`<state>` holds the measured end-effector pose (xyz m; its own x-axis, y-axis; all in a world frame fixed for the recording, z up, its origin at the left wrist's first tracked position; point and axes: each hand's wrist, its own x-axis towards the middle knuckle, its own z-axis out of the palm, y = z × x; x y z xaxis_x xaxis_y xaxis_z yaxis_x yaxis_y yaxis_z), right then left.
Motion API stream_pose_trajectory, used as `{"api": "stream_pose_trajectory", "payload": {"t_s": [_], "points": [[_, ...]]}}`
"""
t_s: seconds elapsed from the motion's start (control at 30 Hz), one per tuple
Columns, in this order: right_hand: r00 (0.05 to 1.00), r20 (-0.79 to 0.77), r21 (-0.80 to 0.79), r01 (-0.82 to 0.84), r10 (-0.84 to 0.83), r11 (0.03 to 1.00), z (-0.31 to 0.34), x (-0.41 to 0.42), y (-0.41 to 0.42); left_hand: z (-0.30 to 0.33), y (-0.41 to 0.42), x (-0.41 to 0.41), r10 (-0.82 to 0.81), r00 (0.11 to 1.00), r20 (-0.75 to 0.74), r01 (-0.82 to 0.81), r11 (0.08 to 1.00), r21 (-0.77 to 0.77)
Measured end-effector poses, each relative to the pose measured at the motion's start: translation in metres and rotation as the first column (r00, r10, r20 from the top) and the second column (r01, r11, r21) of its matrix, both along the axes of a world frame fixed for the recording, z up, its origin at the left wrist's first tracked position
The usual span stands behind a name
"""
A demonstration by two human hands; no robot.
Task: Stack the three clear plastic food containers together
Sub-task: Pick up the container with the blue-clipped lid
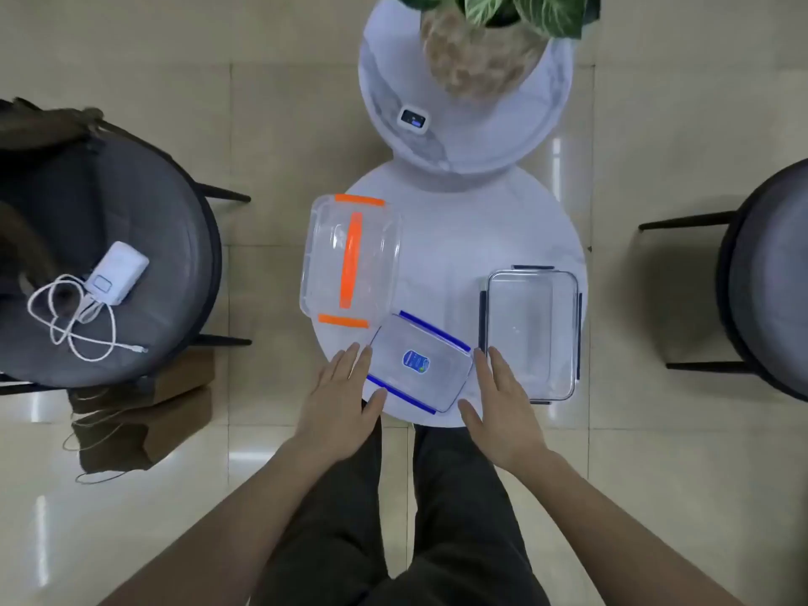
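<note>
Overhead view of a small round white marbled counter (459,238) that stood on a glossy beige tiled floor (271,124). Three clear plastic containers lay on it, none yet stacked. The orange-clipped container (350,255) sat at the left edge, its orange handle running lengthwise. The blue-clipped container (419,365), the smallest, bearing a blue label, lay tilted at the near edge, one corner just beside the orange-clipped one. The dark-clipped container (531,334) occupied the right edge, overhanging slightly.

The left hand (341,408) and the right hand (503,408) flanked the blue-clipped container, one on each side. Each grip was wide open, fingers straight and together, and had hold of nothing; whether the fingertips touched the container's sides could not be told. Bare forearms reached in from the lower corners, with dark trousers (415,518) between them.

Beyond the counter stood a second, taller round white table (463,133), overlapping the first in this view; it carried a potted plant (481,45) and a small white device (413,120). A grey cushioned chair (109,264) at left held a white power bank (116,273) with a coiled white cable (70,321); a brown paper bag (144,413) rested on the floor beside it. Another grey chair (769,277) stood at right.
</note>
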<state>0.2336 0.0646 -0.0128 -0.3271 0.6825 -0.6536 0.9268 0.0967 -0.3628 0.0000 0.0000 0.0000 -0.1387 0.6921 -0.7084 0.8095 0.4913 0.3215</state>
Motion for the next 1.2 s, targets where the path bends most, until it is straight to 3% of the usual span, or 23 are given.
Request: {"api": "stream_pose_trajectory", "payload": {"t_s": [0.43, 0.7, 1.2], "points": [[0.994, 0.020, -0.184, 0.114, -0.112, 0.976, -0.099, -0.007, 0.005, -0.095, -0.002, -0.018, 0.031, 0.998, 0.061, -0.026, 0.996, -0.091], [0.987, 0.015, -0.113, 0.162, -0.162, 0.980, -0.134, -0.028, 0.010, -0.135, 0.003, -0.023, 0.163, 0.963, 0.215, -0.136, 0.982, -0.133], [0.977, 0.186, -0.092, 0.124, -0.105, 0.988, -0.155, -0.044, 0.001, -0.161, 0.009, -0.014, 0.440, 0.861, 0.254, -0.382, 0.890, -0.247]]}}
